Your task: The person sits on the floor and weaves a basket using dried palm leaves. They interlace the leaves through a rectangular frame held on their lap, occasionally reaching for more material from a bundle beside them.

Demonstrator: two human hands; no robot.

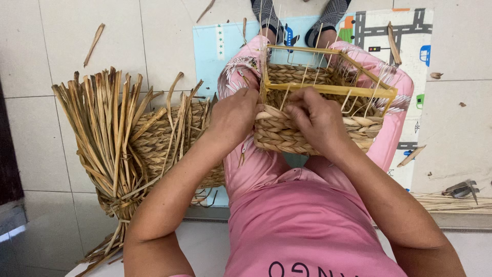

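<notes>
You've got the half-woven basket [307, 125] sitting on your lap, left hand [233, 115] clamped on its near-left corner and right hand [315, 120] pinching a strand on the near rim. Bundle of dried reeds [107, 138] lies on the floor to your left

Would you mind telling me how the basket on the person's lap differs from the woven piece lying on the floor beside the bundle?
The lap basket sits upright around a yellow frame, held by the left hand and right hand; the floor piece lies untouched. The lap basket shows thin pale uprights, while the floor piece is partly hidden behind the dried reed bundle. Both show the same tan braided weave.
</notes>
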